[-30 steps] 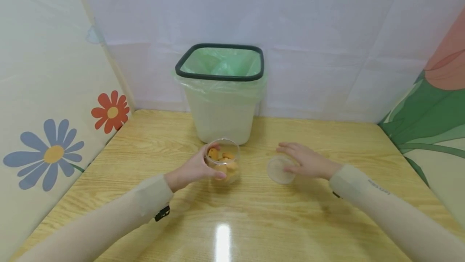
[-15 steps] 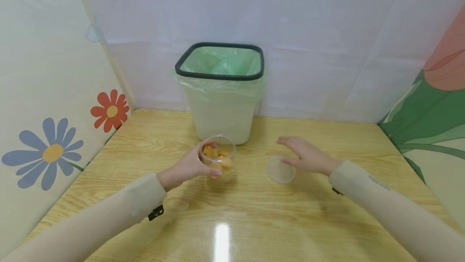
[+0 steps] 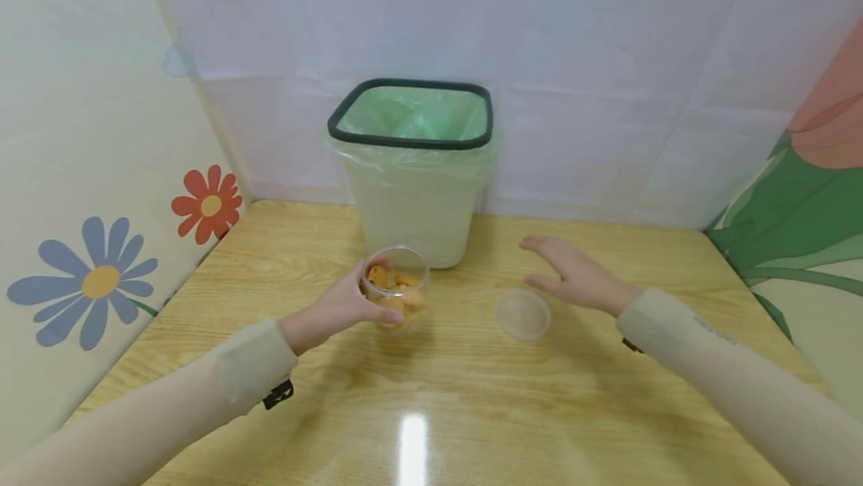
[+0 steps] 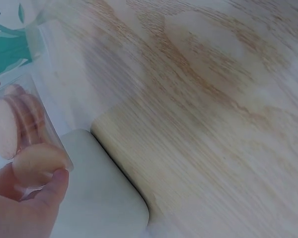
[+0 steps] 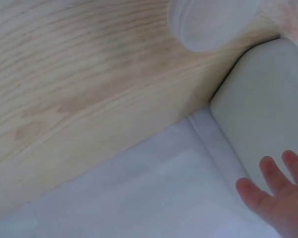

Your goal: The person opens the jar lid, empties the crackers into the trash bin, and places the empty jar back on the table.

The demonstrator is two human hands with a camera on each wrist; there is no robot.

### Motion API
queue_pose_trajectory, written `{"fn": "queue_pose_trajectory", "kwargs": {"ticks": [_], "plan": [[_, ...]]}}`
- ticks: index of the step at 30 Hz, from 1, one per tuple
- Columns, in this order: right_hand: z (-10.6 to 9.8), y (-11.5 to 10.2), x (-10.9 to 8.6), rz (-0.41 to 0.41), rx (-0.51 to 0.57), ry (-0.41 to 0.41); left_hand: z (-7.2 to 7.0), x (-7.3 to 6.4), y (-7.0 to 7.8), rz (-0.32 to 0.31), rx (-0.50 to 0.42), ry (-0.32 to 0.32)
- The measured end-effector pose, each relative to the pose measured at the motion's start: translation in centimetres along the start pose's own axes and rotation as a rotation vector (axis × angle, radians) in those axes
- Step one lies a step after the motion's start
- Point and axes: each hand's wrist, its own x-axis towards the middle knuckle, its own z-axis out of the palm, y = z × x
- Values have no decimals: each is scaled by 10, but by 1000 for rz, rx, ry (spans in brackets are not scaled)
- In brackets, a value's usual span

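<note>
My left hand grips a clear round jar from its left side, thumb in front and fingers behind. Pale orange-brown cookies lie inside; in the left wrist view the cookies show through the clear wall, with my thumb at the jar's bottom corner. The jar's top has no cover on it. A translucent round lid lies flat on the table to the right of the jar. Just beyond the lid, my right hand hovers with fingers spread and relaxed, holding nothing; the right wrist view shows its fingertips free.
Behind the jar stands a pale waste bin with a dark rim and a green liner bag. The wooden table meets a white cloth backdrop at the back. Flower-printed panels flank both sides.
My left hand has carried the jar a little left and toward the back. The right hand has drawn up and away from the lid, which is now fully uncovered.
</note>
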Motion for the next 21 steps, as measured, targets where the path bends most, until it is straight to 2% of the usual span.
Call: {"fn": "queue_pose_trajectory", "kwargs": {"ticks": [6, 21], "plan": [[-13, -7, 6, 44, 16, 2, -4, -3, 3, 30, 5, 12], [-31, -17, 19, 46, -13, 46, -21, -10, 9, 29, 74, 39]]}}
